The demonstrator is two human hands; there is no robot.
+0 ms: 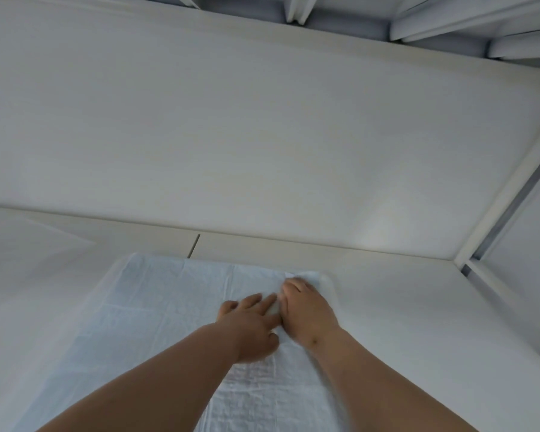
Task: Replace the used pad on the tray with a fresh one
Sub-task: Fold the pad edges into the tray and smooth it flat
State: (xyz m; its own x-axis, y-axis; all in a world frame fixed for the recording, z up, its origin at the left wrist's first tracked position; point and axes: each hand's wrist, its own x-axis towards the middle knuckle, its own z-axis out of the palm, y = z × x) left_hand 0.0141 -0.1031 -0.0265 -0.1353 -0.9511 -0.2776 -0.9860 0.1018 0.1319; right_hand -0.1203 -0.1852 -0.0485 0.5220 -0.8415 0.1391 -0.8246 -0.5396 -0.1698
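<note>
A pale blue quilted pad [169, 294] lies spread on a white flat surface, creased into squares, with a white border along its left edge. My left hand [250, 328] lies on the pad with its fingers stretched out flat, pressing it down. My right hand [306, 310] is right beside it at the pad's far right corner, fingers curled onto the folded-up corner of the pad. The image is blurred there, so the grip is not sharp. No tray rim is discernible.
A white wall panel [231, 135] rises just behind the pad. A white frame post [508, 188] runs diagonally at the right, with a second panel beyond it. White slats [449, 23] show at the top. A seam [195, 244] crosses the surface behind the pad.
</note>
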